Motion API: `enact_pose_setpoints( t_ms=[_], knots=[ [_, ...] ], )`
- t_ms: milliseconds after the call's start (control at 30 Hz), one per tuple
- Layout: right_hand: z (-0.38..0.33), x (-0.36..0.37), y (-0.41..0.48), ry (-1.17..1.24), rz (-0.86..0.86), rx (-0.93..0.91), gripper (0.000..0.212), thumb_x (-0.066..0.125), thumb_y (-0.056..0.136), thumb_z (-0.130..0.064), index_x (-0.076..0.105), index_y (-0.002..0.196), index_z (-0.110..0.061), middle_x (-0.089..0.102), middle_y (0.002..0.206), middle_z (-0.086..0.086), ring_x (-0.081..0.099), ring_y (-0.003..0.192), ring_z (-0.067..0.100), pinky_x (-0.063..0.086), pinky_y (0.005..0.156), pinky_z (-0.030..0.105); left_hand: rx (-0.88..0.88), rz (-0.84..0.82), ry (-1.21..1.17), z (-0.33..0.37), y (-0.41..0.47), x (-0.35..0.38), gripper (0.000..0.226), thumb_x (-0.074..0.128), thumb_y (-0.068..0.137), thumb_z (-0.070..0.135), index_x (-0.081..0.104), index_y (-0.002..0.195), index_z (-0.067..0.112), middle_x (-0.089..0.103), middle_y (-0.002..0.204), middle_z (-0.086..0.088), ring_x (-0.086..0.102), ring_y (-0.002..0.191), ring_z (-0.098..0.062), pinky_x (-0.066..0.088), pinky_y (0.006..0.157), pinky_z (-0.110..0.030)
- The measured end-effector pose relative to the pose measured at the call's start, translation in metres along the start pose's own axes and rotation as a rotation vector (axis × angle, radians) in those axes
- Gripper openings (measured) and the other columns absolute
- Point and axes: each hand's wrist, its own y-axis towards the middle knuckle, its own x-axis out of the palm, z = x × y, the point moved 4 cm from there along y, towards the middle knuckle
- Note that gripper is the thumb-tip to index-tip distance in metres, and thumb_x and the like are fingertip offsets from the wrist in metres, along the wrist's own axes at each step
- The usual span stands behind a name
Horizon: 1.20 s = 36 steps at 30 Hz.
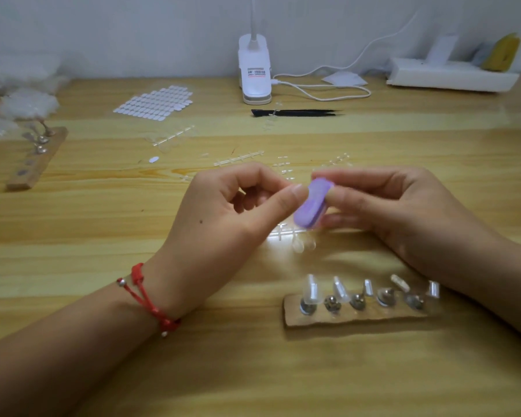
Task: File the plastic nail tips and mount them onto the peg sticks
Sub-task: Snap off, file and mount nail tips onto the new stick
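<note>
At the far left a heap of clear bags (21, 94) lies on the table (103, 356), and in front of it a wooden strip (33, 167) with a few pegs (41, 139) stuck in its far end; further in lies a sheet of white tabs (154, 103), with clear sprues (238, 158) scattered nearer; the left hand (238, 212), a red cord (146, 296) round its wrist, is held above the table with thumb and forefinger pinched on what looks like a clear tip (299, 187), though it is hard to make out; behind, against the wall, stands a white lamp base (254, 73), with black tweezers (295, 112) just in front of it; the pinched tip touches the purple file (312, 206), which is tilted and gripped between the thumb and fingers of the right hand (397, 206); so the two hands meet at the file; below it on the table lie loose tips (303, 245) beside another sprue (283, 233); nearer, just beside the right forearm, a second strip (343, 319) holds a row of peg sticks (333, 303), most with mounted tips (312, 288); far right, by the wall, sits a white box (451, 75).
</note>
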Motion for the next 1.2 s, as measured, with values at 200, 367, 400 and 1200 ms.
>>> enact_pose_setpoints(
  t_ms=[200, 367, 400, 1200],
  knots=[
    [0.000, -0.004, 0.002, 0.074, 0.052, -0.013, 0.028, 0.073, 0.063, -0.026, 0.080, 0.089, -0.016, 0.077, 0.086, 0.005, 0.073, 0.079, 0.013, 0.056, 0.071, 0.020, 0.009, -0.032, 0.017, 0.000, -0.002, 0.002, 0.015, 0.068, 0.076, 0.027, 0.065, 0.065, 0.018, 0.043, 0.055, 0.004, 0.037, 0.055, -0.007, 0.031, 0.053, -0.016],
    [0.000, 0.003, 0.001, 0.003, 0.004, -0.025, 0.029, 0.074, 0.064, -0.028, 0.080, 0.091, -0.020, 0.077, 0.088, 0.004, 0.074, 0.079, 0.014, 0.056, 0.069, 0.018, -0.050, -0.048, -0.019, -0.002, 0.000, 0.002, 0.018, 0.074, 0.077, 0.031, 0.067, 0.067, 0.018, 0.045, 0.060, -0.013, 0.037, 0.054, -0.009, 0.030, 0.049, -0.015],
    [-0.001, -0.001, 0.002, 0.051, 0.038, -0.032, 0.029, 0.074, 0.061, -0.028, 0.080, 0.088, -0.020, 0.077, 0.086, 0.004, 0.073, 0.077, 0.013, 0.056, 0.068, 0.018, -0.059, -0.069, -0.010, -0.002, 0.000, 0.004, 0.017, 0.072, 0.076, 0.032, 0.067, 0.067, 0.018, 0.046, 0.061, -0.008, 0.037, 0.054, -0.009, 0.030, 0.049, -0.015],
    [-0.004, 0.008, -0.006, -0.168, -0.149, 0.032, 0.027, 0.075, 0.069, -0.026, 0.078, 0.095, -0.026, 0.077, 0.084, 0.003, 0.073, 0.073, 0.011, 0.055, 0.065, 0.016, 0.029, 0.081, -0.026, -0.001, 0.003, -0.005, 0.014, 0.059, 0.082, 0.028, 0.063, 0.072, 0.019, 0.051, 0.064, 0.005, 0.043, 0.062, -0.009, 0.036, 0.060, -0.016]
  ],
)
